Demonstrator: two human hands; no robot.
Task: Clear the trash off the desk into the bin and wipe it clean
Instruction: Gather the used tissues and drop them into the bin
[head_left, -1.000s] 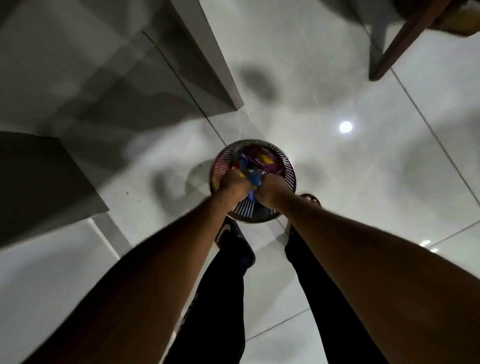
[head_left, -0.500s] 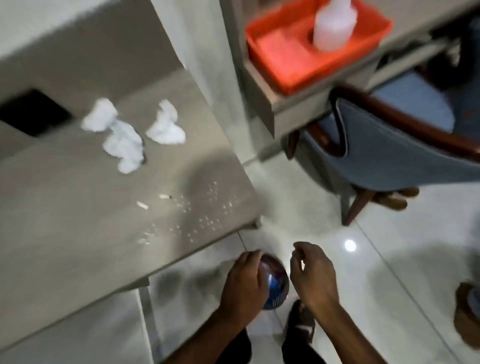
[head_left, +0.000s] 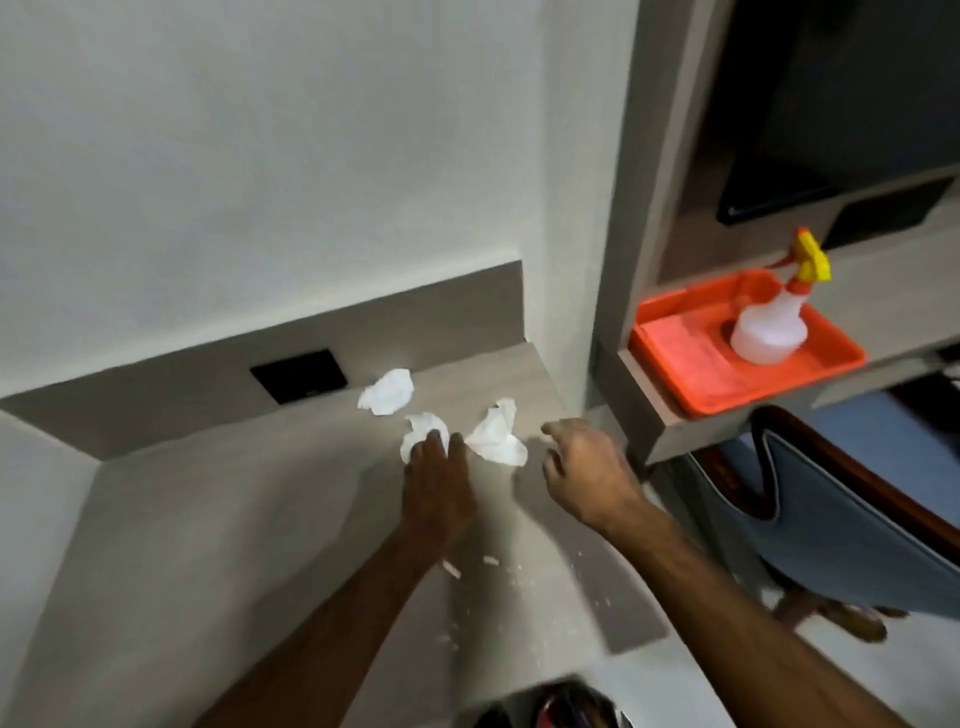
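Observation:
Three crumpled white tissues lie near the back of the grey desk (head_left: 208, 519): one by the back panel (head_left: 387, 391), one in the middle (head_left: 422, 430), one to the right (head_left: 497, 434). My left hand (head_left: 436, 483) lies flat with its fingertips on the middle tissue. My right hand (head_left: 587, 467) hovers with fingers apart, just right of the right tissue, holding nothing. Small white crumbs (head_left: 467, 566) are scattered on the desk near the front. The rim of the mesh bin (head_left: 545, 701) with coloured trash shows at the bottom edge.
An orange tray (head_left: 696, 364) on a side shelf holds a white spray bottle (head_left: 771, 322) with a yellow and red nozzle. A blue chair (head_left: 841, 519) with a wooden frame stands at the right. A black socket plate (head_left: 298, 375) sits in the desk's back panel.
Both hands let go of the coloured trash in the bin on the floor, then rose to the desk. The view swung up from the floor to the tissues.

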